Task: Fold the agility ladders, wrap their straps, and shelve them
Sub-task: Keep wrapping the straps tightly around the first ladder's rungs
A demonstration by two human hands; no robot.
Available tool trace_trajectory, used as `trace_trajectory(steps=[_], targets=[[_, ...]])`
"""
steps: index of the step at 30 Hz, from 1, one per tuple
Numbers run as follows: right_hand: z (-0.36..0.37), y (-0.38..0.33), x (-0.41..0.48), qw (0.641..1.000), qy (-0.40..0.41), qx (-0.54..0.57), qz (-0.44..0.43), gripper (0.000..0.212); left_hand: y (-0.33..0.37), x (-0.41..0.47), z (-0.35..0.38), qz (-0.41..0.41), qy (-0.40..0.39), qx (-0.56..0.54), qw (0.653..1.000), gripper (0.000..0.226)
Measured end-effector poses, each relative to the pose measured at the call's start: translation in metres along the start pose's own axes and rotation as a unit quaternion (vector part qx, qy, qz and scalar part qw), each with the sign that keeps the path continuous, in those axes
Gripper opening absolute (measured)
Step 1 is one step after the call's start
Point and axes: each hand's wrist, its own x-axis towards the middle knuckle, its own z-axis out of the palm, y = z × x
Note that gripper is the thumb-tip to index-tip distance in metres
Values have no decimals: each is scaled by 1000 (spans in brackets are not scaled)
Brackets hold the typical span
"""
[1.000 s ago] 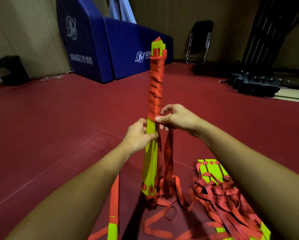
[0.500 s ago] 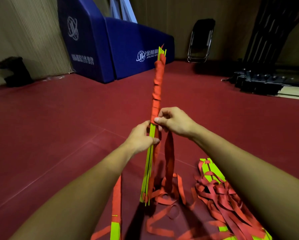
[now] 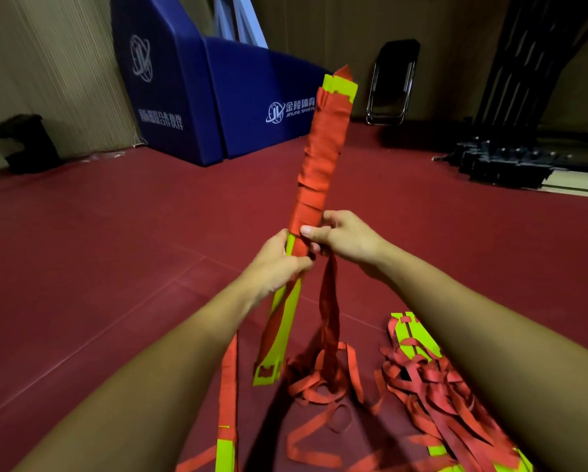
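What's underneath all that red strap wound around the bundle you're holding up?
Yellow-green flat rungs: they poke out above the red wrapping and run on below the left hand. The wrapping covers their middle, so their number cannot be seen.

Dim indoor light, warm cast; src not in view. Soft dark shadow on the red floor (image 3: pixel 81 267) below the ladder bundle (image 3: pixel 319 158), whose yellow tip reads brightest. Bundle's lower end & hanging strap (image 3: pixel 328 318) slightly motion-soft. Wide-angle bend at frame edges: left wall (image 3: pixel 47 63) lines lean. Far corner w/ folding chair (image 3: pixel 396 69) murky, low detail.
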Motion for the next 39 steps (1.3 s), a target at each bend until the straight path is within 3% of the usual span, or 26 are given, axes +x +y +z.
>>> trace_trajectory(steps=[3, 5, 7, 11, 15, 17, 19, 21, 25, 30, 35, 39], targets=[[5, -1, 2, 999, 43, -8, -3, 16, -6, 2, 3, 6, 58, 137, 989, 44], [7, 0, 5, 997, 74, -25, -5, 29, -9, -2, 2, -9, 130, 295, 947, 51], [7, 4, 8, 992, 112, -56, -9, 36, -8, -5, 2, -21, 170, 350, 921, 53], [7, 6, 11, 981, 129, -146, -11, 31, -3, -1, 5, 9, 158, 346, 925, 35], [2, -4, 4, 998, -4, -70, -6, 17, -4, -2, -3, 14, 98, 282, 954, 20], [-3, -7, -1, 997, -45, -55, 1, 20, -6, -3, -7, 18, 49, 244, 968, 27], [-7, -7, -3, 998, -58, -38, 0, 14, -14, 3, -11, 26, 19, 209, 977, 47], [-8, -5, -3, 999, -46, -5, -1, 14, -23, 10, -13, 38, -6, 179, 983, 59], [-8, -3, -2, 1000, -7, 0, -19, 23, -10, 3, -10, 44, 6, 178, 983, 54], [-3, 2, 0, 999, 38, -22, -8, 29, -10, -3, -11, 57, 51, 315, 946, 29], [-2, 5, 4, 992, 78, -99, -12, 38, -10, -4, -10, 49, 58, 330, 941, 19], [-6, 5, 4, 999, 24, -30, -23, 18, -8, -2, -11, 24, 55, 252, 966, 34]])
